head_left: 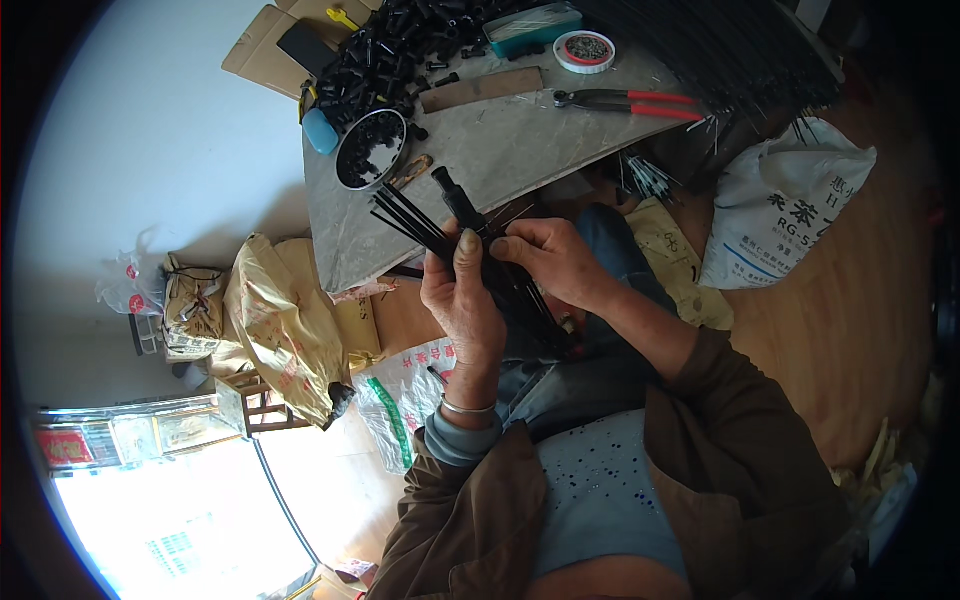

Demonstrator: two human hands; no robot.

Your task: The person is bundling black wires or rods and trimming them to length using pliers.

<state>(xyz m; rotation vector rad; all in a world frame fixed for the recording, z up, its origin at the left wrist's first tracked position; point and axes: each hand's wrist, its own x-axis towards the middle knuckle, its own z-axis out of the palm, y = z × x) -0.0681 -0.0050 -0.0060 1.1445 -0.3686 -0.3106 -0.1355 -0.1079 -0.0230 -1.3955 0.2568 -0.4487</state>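
My left hand (464, 300) is closed around a bundle of thin black rods (412, 221), which fan out past the fingers and run down toward my lap. A black tubular plastic fitting (456, 199) stands up between my two hands, tilted to the left, with the left thumb beside its lower part. Against the base of that fitting, my right hand (548, 262) pinches with thumb and forefinger. Thin strands stick out by those fingertips, but what exactly is pinched there is hidden.
On the grey table (490, 130) sit a bowl of small black parts (372, 150), a heap of black fittings (390, 50), red-handled pincers (640, 102), a round tub of small metal pieces (585, 52) and long black rods (740, 50). A white sack (780, 205) stands at right.
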